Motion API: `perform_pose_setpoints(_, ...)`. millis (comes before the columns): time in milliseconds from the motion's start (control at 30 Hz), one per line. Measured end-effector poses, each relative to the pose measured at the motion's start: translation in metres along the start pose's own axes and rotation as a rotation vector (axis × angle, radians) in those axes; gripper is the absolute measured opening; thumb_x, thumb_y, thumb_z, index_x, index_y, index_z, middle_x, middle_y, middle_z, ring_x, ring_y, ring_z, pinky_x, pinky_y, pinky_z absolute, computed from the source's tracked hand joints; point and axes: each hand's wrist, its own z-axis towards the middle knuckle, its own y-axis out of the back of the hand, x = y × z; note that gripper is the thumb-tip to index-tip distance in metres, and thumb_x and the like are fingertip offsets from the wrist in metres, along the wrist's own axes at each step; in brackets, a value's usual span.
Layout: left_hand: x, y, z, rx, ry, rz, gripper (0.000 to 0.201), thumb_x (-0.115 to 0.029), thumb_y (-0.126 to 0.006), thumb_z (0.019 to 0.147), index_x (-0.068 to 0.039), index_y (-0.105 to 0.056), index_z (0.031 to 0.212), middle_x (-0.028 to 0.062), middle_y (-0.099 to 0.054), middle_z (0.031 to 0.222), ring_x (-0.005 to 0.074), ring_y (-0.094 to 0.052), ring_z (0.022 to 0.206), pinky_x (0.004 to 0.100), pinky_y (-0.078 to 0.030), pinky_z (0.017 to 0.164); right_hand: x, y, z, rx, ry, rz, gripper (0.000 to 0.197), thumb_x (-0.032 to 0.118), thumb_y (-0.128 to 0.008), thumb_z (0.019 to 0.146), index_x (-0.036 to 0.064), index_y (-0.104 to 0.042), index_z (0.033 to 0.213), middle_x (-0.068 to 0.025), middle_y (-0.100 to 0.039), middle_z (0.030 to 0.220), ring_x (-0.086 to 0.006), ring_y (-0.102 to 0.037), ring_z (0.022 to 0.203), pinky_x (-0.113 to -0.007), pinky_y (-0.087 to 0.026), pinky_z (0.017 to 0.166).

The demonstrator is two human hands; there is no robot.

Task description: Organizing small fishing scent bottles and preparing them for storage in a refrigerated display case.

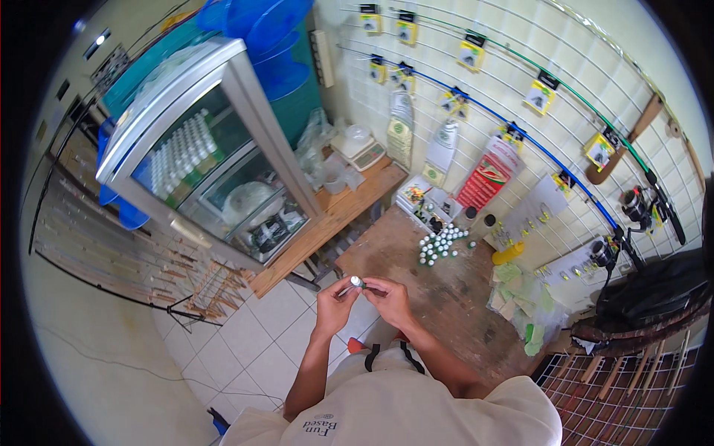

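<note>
In front of my body, above the near left edge of the wooden table (401, 256), my two hands meet around a small bottle (357, 282) with a white cap and a hint of green. My left hand (335, 307) pinches it from the left. From the other side my right hand (390, 302) closes its fingers on the same bottle. Its lower part is hidden by the fingers. Farther off on the tabletop, a cluster of similar white-capped green bottles (444, 244) stands close together. Right of them lies a plastic bag (513, 301) with pale green pieces.
A yellow bottle (508, 254) and dark-capped jars (489, 221) are near the wall. A glass-door cabinet (216, 163) stands left on a wooden bench (297, 249), beside a scale (358, 149). Fishing rods (547, 150) and packets hang on the wire grid. A black bag (639, 293) is at right.
</note>
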Motion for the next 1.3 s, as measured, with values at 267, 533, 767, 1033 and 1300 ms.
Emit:
perform_pose_setpoints(267,-0.016,0.088,-0.039,-0.246,-0.126,-0.035,0.034,0.004,-0.069,0.091,0.008,-0.063,0.124,0.0128,-0.069,0.117,0.0171,-0.066,0.106,0.0303,-0.056,0.094,0.011,-0.072,0.039,0.254,0.032,0.057,0.028,-0.004,-0.060,0.093,-0.0066,-0.066,0.120,-0.0129,-0.073,0.110,-0.0161,-0.069,0.103,-0.029,-0.054,0.092)
perform_pose_setpoints(533,-0.026,0.154,-0.090,-0.548,-0.196,-0.077,0.033,0.005,-0.069,0.090,0.010,-0.063,0.122,0.0134,-0.069,0.110,0.0168,-0.066,0.102,0.0296,-0.056,0.091,0.071,-0.207,0.105,0.516,0.282,0.179,0.033,0.000,-0.061,0.096,-0.0076,-0.060,0.128,-0.0120,-0.068,0.122,-0.0153,-0.064,0.106,-0.029,-0.052,0.092)
perform_pose_setpoints(767,-0.038,0.160,-0.110,-0.676,-0.237,-0.108,0.031,0.006,-0.068,0.090,0.010,-0.064,0.121,0.0130,-0.069,0.112,0.0173,-0.066,0.102,0.0305,-0.056,0.091,0.104,-0.293,0.136,0.526,0.471,0.040,0.041,0.001,-0.064,0.093,-0.0049,-0.057,0.133,-0.0135,-0.063,0.126,-0.0182,-0.062,0.113,-0.030,-0.053,0.092)
perform_pose_setpoints(1033,-0.040,0.160,-0.117,-0.714,-0.230,-0.100,0.032,0.006,-0.069,0.090,0.010,-0.064,0.121,0.0132,-0.069,0.111,0.0186,-0.067,0.103,0.0324,-0.056,0.094,0.091,-0.303,0.156,0.443,0.511,-0.020,0.040,0.008,-0.073,0.085,0.0014,-0.061,0.122,-0.0098,-0.064,0.111,-0.0185,-0.064,0.102,-0.031,-0.056,0.078)
perform_pose_setpoints(1300,-0.027,0.158,-0.110,-0.709,-0.226,-0.114,0.032,0.006,-0.069,0.090,0.010,-0.063,0.121,0.0136,-0.069,0.112,0.0192,-0.067,0.103,0.0325,-0.056,0.093,0.112,-0.266,0.137,0.622,0.437,-0.164,0.029,0.007,-0.074,0.085,0.0033,-0.058,0.108,-0.0017,-0.061,0.098,-0.0111,-0.059,0.091,-0.027,-0.053,0.075)
